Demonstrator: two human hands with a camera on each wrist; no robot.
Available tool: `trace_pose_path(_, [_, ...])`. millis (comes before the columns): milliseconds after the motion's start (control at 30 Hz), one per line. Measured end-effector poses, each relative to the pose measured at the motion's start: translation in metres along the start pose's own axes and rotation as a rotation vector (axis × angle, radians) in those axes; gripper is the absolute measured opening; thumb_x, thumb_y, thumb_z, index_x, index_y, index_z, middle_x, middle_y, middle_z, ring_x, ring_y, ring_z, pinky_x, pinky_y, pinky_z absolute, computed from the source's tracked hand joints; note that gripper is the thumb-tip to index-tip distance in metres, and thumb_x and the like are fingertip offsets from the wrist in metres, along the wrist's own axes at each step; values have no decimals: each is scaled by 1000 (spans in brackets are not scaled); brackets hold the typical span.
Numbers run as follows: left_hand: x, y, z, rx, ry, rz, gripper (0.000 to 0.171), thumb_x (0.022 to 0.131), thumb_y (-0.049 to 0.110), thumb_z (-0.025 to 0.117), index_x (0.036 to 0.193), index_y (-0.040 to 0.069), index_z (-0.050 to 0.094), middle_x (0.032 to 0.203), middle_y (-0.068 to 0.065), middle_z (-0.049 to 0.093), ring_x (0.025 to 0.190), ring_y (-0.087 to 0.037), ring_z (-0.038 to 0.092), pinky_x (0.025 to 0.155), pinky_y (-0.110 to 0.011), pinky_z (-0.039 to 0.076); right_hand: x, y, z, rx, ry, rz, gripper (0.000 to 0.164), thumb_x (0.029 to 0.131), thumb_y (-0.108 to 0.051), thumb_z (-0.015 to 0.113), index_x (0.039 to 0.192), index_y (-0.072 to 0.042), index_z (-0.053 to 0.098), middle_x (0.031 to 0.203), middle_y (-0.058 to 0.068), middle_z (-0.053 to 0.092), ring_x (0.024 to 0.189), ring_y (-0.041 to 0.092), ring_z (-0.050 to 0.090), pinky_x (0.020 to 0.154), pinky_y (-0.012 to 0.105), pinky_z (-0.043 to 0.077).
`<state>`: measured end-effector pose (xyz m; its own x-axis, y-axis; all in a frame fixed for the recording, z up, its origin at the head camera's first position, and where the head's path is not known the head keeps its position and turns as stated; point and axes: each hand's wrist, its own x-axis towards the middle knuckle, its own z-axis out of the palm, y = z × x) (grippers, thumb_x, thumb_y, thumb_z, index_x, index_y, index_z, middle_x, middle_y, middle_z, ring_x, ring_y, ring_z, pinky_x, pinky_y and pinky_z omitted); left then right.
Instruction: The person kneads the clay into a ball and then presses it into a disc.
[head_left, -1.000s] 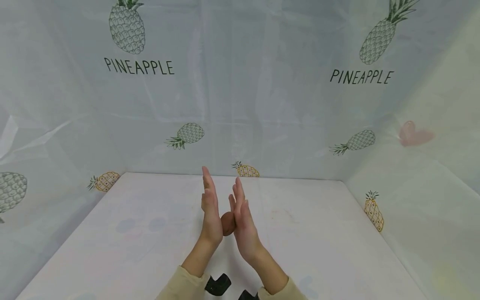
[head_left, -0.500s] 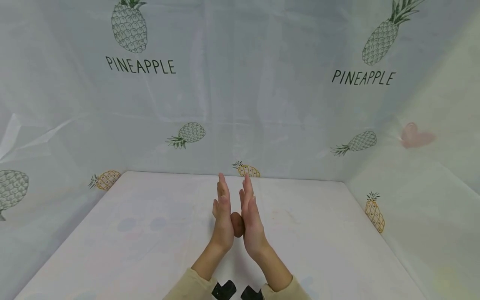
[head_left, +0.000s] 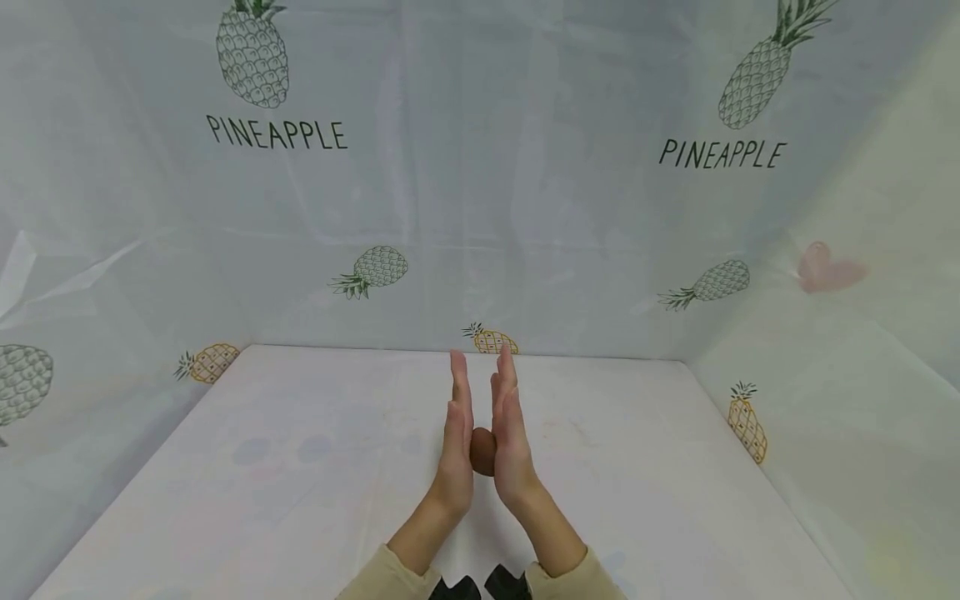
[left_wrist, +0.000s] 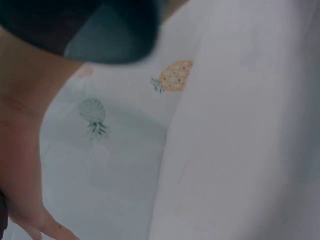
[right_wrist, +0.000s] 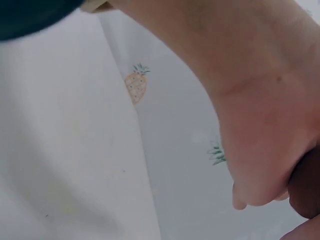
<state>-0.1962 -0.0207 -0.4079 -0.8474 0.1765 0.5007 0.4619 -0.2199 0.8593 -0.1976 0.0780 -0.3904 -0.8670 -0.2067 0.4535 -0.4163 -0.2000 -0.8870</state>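
A small brown, rounded lump (head_left: 483, 452), like a ball of clay, is caught between my two upright palms in the head view. My left hand (head_left: 457, 458) presses it from the left with fingers straight and pointing away. From the right, my right hand (head_left: 513, 450) presses against it, fingers straight too. Both hands are raised above the white table. The right wrist view has the lump (right_wrist: 306, 185) dark at its right edge, against the palm of the right hand (right_wrist: 265, 145). Only part of the left hand (left_wrist: 22, 175) shows in the left wrist view.
The white tabletop (head_left: 315, 500) spreads out on both sides of the arms. Behind it and along the sides hangs a pale curtain (head_left: 525, 183) printed with pineapples. Black wrist mounts (head_left: 456, 588) show at the beige sleeves.
Both hands and the brown lump have shifted right. The left hand has slid back toward the body against the right hand, the right slightly forward; the lump stays between the palms.
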Motion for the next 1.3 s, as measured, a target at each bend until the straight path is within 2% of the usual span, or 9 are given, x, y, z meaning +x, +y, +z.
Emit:
trace_pose_path(100, [0, 6, 0, -28, -15, 12, 60, 111, 51, -1, 168, 36, -14, 176, 15, -17, 161, -9, -19, 125, -61, -17, 0, 2, -1, 7, -20, -7, 62, 114, -48, 5, 171, -31, -10, 178, -8, -15, 164, 30, -10, 127, 65, -8])
trace_pose_path(267, [2, 13, -5, -31, 11, 33, 63, 111, 54, 1, 169, 33, -13, 176, 17, -14, 161, -7, -18, 126, -59, -17, 0, 8, 0, 25, -74, 32, 63, 113, -52, 3, 171, -30, -9, 178, -3, -10, 165, 30, -4, 130, 59, -6])
trace_pose_path(467, [5, 16, -17, 0, 77, 31, 65, 109, 60, 1, 169, 38, -11, 175, 22, -12, 161, -6, -17, 125, -60, -18, -2, 13, 8, 40, -141, 84, 61, 113, -51, 2, 171, -34, -9, 178, -2, -9, 165, 30, -4, 131, 57, -4])
trace_pose_path(633, [9, 17, -25, 7, 114, 20, 65, 108, 64, 3, 168, 43, -10, 173, 27, -14, 159, -3, -19, 126, -56, -17, -6, 8, 16, 40, -182, 56, 61, 113, -51, 0, 170, -35, -10, 178, -5, -13, 164, 29, -6, 130, 58, -5])
trace_pose_path(767, [11, 14, -27, -16, 112, 21, 68, 108, 65, 5, 168, 40, -13, 172, 27, -18, 158, -3, -22, 125, -53, -14, -8, 2, 20, 28, -174, 28, 62, 113, -51, 1, 171, -32, -10, 177, -6, -14, 164, 30, -7, 129, 60, -7])
trace_pose_path(967, [10, 7, -22, -9, 112, -8, 66, 109, 63, 6, 168, 41, -12, 173, 22, -20, 160, -8, -20, 125, -58, -9, -9, -3, 19, 22, -135, 11, 64, 113, -51, 1, 171, -28, -9, 177, -8, -12, 164, 29, -7, 128, 61, -8])
trace_pose_path(1100, [7, 4, -13, -9, 76, -28, 64, 110, 61, 6, 169, 41, -11, 173, 22, -18, 160, -10, -20, 126, -61, -12, -9, -7, 14, 21, -94, -7, 62, 113, -47, 0, 171, -28, -9, 178, -9, -12, 164, 29, -8, 127, 61, -9])
trace_pose_path(1300, [2, 3, -2, -9, 16, -17, 62, 111, 55, 4, 169, 39, -11, 175, 20, -15, 161, -10, -18, 126, -63, -14, -5, -11, 5, 22, -28, -44, 60, 113, -44, 3, 171, -33, -5, 177, -15, -10, 164, 29, -7, 128, 61, -9])
